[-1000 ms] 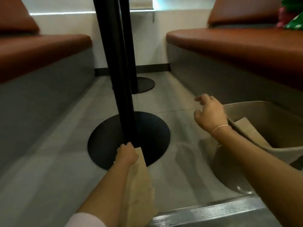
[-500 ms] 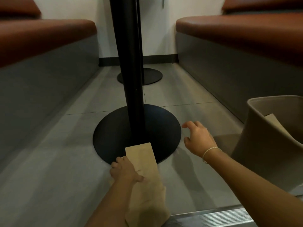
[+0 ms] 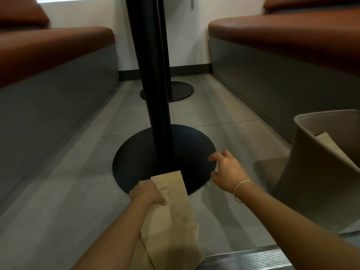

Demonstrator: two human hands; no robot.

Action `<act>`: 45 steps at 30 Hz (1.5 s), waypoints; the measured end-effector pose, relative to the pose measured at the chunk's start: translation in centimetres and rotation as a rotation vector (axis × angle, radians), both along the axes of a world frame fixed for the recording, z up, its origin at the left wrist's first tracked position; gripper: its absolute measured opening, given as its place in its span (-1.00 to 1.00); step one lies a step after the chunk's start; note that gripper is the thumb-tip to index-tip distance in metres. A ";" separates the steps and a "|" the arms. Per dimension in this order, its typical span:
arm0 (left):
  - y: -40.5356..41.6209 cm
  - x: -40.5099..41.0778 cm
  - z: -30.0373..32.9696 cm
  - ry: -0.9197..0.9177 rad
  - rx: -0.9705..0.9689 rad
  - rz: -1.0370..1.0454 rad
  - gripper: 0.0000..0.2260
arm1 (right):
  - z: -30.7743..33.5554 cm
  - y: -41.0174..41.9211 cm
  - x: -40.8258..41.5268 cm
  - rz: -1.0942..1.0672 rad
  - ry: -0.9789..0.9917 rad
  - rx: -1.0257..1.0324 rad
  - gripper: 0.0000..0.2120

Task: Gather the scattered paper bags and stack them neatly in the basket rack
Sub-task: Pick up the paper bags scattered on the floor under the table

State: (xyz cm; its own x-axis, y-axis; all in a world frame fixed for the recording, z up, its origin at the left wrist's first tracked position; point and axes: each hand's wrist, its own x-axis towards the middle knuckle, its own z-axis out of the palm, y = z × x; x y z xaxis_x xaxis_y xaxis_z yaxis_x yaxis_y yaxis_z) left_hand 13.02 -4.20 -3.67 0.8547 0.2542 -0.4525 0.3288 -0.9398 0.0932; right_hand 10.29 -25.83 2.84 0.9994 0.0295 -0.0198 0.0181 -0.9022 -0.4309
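My left hand (image 3: 149, 193) grips a flat brown paper bag (image 3: 175, 217) near its top end, low over the grey floor by the black table base. More brown paper hangs below along my forearm. My right hand (image 3: 227, 171) hovers over the base's right edge, fingers loosely spread, holding nothing. A beige basket (image 3: 311, 164) stands at the right, with another paper bag (image 3: 331, 145) leaning inside it.
A black table post (image 3: 153, 75) rises from a round base (image 3: 136, 162) straight ahead; a second base (image 3: 181, 90) sits behind. Brown cushioned benches (image 3: 58, 47) with grey fronts line both sides. A metal floor strip (image 3: 253, 258) runs along the bottom.
My left hand has turned the bag flat and drawn it back from the post. My right hand has moved down and left from the basket toward the table base.
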 end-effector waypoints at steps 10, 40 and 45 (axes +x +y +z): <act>-3.6 1.4 6.3 0.036 -1.040 -0.038 -0.40 | 0.6 2.3 0.7 0.043 0.264 0.395 -0.45; -2.3 0.4 12.4 -0.125 -0.471 -0.321 -0.78 | 16.2 -14.7 -4.0 -0.684 -0.712 0.290 -0.73; -6.8 -1.0 18.3 -0.412 -0.645 -0.295 -0.74 | 14.7 -17.3 -5.5 -0.793 -0.509 0.278 -0.46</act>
State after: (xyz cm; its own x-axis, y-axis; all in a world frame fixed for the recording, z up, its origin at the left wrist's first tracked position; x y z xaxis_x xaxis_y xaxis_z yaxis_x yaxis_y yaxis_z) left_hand 12.02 -11.00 14.58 0.9755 -0.2094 -0.0678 -0.1020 -0.7028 0.7040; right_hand 4.81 -43.18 17.52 0.6185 -0.7154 0.3251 -0.3064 -0.6006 -0.7385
